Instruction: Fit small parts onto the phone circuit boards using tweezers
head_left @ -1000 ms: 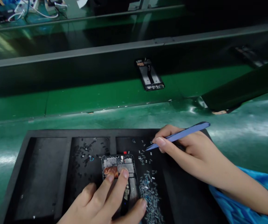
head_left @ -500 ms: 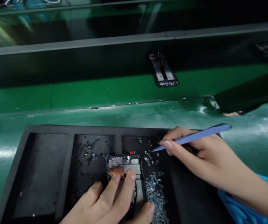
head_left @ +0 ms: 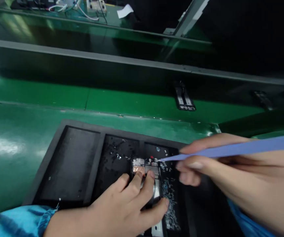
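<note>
An opened phone (head_left: 152, 169) lies in the black tray (head_left: 94, 168), with its board, a copper-coloured patch and the battery area exposed. My left hand (head_left: 122, 207) steadies it, two fingertips pressing on the shield plates and the thumb along its right side. My palm and fingers cover much of the phone's lower half. Pinched in my right hand (head_left: 213, 164) are blue-purple tweezers (head_left: 240, 149). Their tip is at the phone's upper right corner, close to a small red piece (head_left: 152, 157); whether it touches or holds anything I cannot tell.
Many tiny clear-looking pieces (head_left: 170, 207) are heaped right of the phone, and small dark pieces (head_left: 112, 148) lie scattered left of it. Beyond the tray, another opened phone (head_left: 185, 98) rests on the green bench (head_left: 132, 102), with a further device (head_left: 262, 99) at the right.
The tweezers' tip has gone from the loose pieces right of the phone to the phone's upper right corner. My left hand stays on the phone. The camera view has shifted and tilted.
</note>
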The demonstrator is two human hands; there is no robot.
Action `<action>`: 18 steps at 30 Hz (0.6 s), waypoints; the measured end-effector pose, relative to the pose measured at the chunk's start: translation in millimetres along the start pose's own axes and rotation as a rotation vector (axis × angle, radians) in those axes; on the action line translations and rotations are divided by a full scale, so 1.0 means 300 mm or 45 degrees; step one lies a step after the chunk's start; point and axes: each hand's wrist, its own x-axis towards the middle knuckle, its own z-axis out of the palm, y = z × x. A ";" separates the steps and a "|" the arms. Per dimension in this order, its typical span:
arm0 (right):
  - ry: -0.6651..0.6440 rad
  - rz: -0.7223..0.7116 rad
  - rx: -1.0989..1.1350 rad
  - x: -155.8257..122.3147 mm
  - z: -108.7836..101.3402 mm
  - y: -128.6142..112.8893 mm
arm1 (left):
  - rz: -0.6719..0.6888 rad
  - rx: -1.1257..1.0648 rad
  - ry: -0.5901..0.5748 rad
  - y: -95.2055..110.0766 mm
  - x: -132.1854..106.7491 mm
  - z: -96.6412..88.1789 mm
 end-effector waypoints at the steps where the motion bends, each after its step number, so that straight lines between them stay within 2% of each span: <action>1: 0.003 -0.004 0.055 0.019 0.038 0.000 | -0.001 0.001 0.009 0.001 -0.001 0.003; 3: 0.034 -0.062 0.159 0.053 0.103 0.029 | -0.008 0.013 0.061 0.003 -0.003 0.014; 6: 0.070 -0.297 0.216 0.086 0.155 0.098 | -0.030 0.022 0.184 0.010 -0.002 0.038; 9: -0.062 -0.466 0.162 0.098 0.161 0.130 | -0.059 0.011 0.263 0.019 0.002 0.058; 13: -0.223 -0.488 0.041 0.100 0.153 0.110 | -0.094 0.009 0.326 0.027 0.011 0.069; 18: -0.231 -0.472 0.046 0.090 0.151 0.110 | -0.093 0.003 0.316 0.029 0.016 0.071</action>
